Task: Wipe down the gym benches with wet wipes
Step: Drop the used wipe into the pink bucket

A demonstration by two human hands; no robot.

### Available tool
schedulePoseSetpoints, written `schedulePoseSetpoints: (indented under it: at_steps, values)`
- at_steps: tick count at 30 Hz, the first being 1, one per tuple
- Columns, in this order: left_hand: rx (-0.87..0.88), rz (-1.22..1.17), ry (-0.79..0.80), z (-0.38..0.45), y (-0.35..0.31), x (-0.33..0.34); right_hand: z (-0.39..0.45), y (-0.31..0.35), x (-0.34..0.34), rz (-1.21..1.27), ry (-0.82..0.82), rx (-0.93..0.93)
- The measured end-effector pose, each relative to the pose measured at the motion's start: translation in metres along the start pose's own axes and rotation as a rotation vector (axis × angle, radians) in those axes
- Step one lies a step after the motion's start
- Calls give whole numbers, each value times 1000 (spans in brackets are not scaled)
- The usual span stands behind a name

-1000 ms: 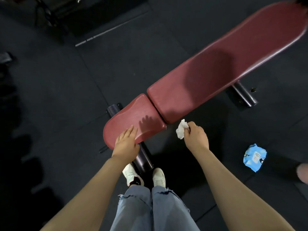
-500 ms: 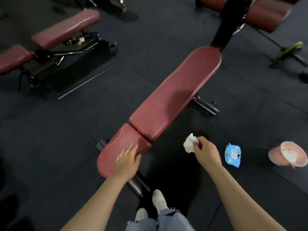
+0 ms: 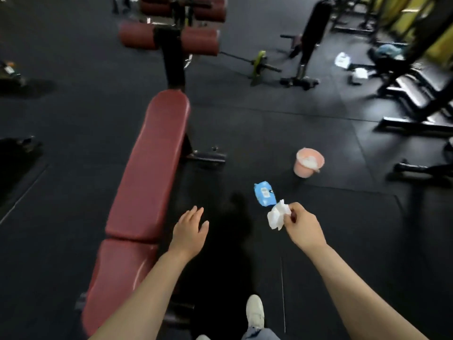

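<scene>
Maroon vinyl covers the bench point(image 3: 149, 168), which runs from near left to mid-scene, its seat pad nearest us and the long back pad beyond. We see no streaks or wet sheen on it that would tell wiped from unwiped; the blur and dim light hide that. Our left hand point(image 3: 190, 231) hangs over the dark floor just right of the bench, fingers straight and spread, touching nothing. Our right hand point(image 3: 302, 228) pinches a crumpled white wipe point(image 3: 277, 215) between thumb and fingers, held out to the right, well apart from the bench. Just beyond it on the floor lies the blue pack point(image 3: 264, 193) of wipes, and farther right stands a pink bucket point(image 3: 309, 161) with white stuff inside, likely spent wipes, though we cannot be sure. We judge that this wipe is finished with and headed for the bucket, since it is bunched up and carried away from the pad. Whether this bench is done, we cannot tell. More maroon pads point(image 3: 171, 36) at the far end are probably not yet wiped, so a fair part of the job is left.
</scene>
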State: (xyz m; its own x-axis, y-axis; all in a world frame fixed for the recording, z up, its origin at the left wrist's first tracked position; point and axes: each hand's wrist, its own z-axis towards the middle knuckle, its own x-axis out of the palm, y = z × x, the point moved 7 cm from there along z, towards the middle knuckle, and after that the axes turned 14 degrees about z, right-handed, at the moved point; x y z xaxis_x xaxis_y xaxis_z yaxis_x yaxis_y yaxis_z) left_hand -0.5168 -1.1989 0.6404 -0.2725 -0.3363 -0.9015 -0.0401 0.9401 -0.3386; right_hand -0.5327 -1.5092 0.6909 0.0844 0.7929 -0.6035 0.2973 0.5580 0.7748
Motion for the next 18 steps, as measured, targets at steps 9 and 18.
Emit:
schedulePoseSetpoints:
  at_steps: [9, 18]
  values:
    - [336, 72, 56, 60, -200, 23, -2, -97, -143, 179, -212, 203]
    - [425, 97, 115, 123, -345, 69, 60, -183, -241, 266, -281, 352]
